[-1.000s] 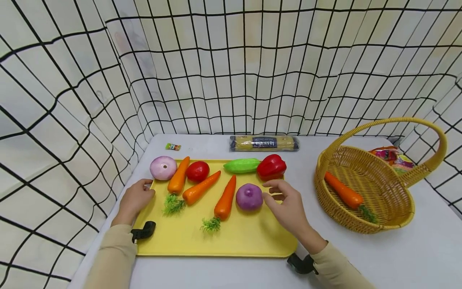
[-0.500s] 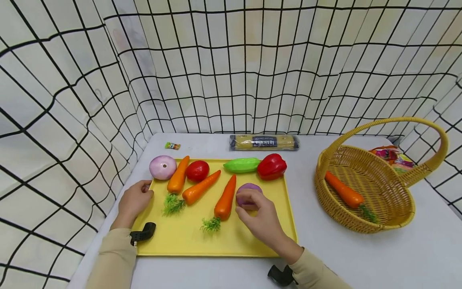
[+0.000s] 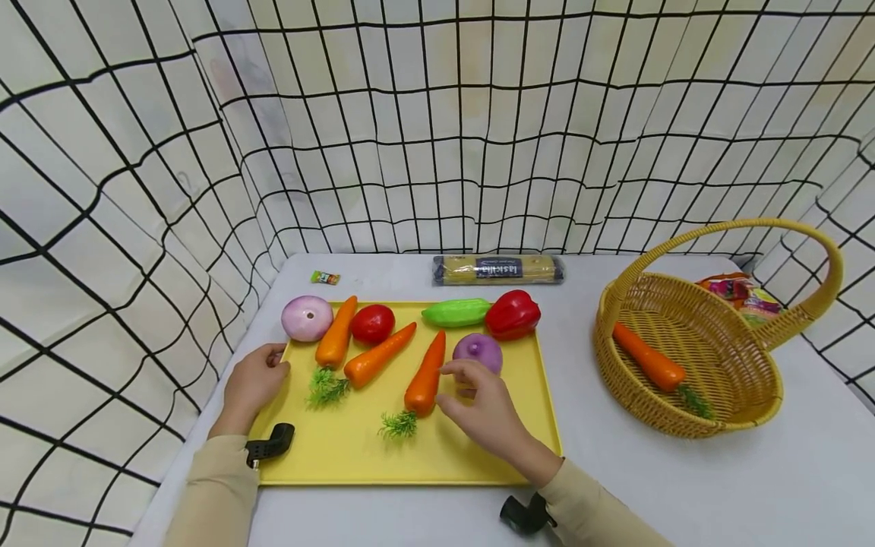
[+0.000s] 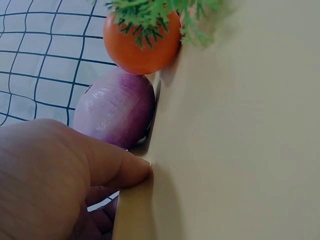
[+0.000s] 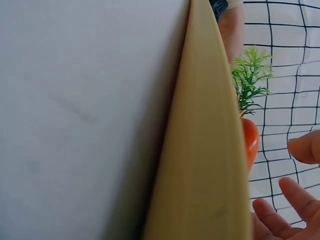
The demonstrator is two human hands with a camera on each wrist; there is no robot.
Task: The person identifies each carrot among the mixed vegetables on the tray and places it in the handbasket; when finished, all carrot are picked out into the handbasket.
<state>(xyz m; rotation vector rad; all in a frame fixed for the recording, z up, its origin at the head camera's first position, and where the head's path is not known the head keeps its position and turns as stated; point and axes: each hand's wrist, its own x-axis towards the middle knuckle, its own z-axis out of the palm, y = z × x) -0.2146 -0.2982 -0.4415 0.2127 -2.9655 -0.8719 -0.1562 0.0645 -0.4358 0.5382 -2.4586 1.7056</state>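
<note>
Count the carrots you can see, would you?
4. On the yellow tray: a left carrot beside the tomato, a middle carrot, and a right carrot near the right hand. A fourth carrot lies in the basket. None appears hidden.

Yel. tray (image 3: 328, 456), orng carrot (image 3: 423, 386), blk-grid wht backdrop (image 3: 405, 114).

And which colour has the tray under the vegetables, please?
The tray is plain yellow; this shows best in the head view.
</note>
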